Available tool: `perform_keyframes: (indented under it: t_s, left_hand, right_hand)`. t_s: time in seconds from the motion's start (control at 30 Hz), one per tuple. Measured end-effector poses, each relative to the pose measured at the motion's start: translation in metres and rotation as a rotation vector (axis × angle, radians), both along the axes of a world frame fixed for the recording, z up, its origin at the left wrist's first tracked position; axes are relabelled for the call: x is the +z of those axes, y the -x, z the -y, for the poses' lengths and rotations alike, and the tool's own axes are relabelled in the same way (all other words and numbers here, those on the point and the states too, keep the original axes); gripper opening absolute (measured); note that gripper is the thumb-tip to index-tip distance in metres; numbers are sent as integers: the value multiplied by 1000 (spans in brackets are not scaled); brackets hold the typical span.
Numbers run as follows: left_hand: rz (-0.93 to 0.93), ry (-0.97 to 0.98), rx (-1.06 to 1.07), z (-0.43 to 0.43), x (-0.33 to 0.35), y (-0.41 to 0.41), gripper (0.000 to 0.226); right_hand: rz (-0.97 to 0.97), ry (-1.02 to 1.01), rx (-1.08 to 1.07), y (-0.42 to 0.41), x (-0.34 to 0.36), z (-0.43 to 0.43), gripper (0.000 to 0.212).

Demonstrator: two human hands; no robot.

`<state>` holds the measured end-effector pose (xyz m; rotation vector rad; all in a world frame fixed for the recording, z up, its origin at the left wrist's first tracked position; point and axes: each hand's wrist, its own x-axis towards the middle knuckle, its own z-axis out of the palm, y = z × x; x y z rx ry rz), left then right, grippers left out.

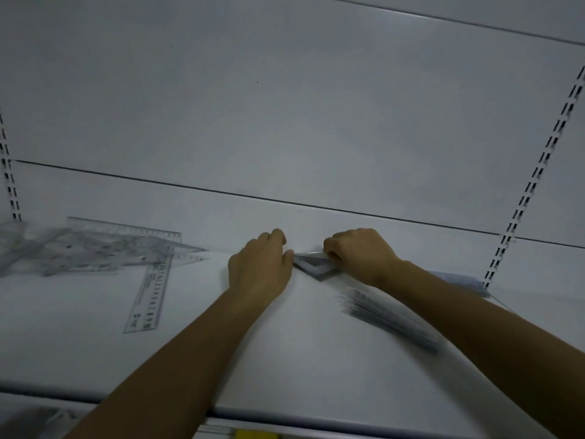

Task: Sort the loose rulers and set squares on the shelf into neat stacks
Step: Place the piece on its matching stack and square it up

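A small stack of clear set squares (311,264) lies on the white shelf (285,359) near its back wall. My right hand (361,255) grips the stack's right end with curled fingers. My left hand (259,267) sits at its left corner, thumb and fingertips touching the edge. A loose heap of clear rulers and set squares (88,248) sprawls at the far left. One long clear ruler (150,289) points from that heap toward the front edge. A fanned bunch of rulers (389,318) lies under my right forearm.
Slotted shelf uprights run up the back wall at the left (9,182) and the right (531,185). A pale flat item (459,280) lies behind my right forearm. Something yellow (256,435) shows below the shelf's front edge.
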<state>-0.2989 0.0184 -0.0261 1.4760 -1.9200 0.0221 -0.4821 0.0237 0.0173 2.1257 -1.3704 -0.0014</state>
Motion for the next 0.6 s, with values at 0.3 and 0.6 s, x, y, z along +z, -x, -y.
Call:
perform_keyframes:
  t_s: [0.3,0.6]
  left_hand:
    - [68,-23,-28,1,-6,-2,25]
    - [266,2,69,-9,7,-6,31]
  right_hand:
    - [97,-228,-64,-2,-3,6,27]
    - [55,-45,-12,-51,11,-28,32]
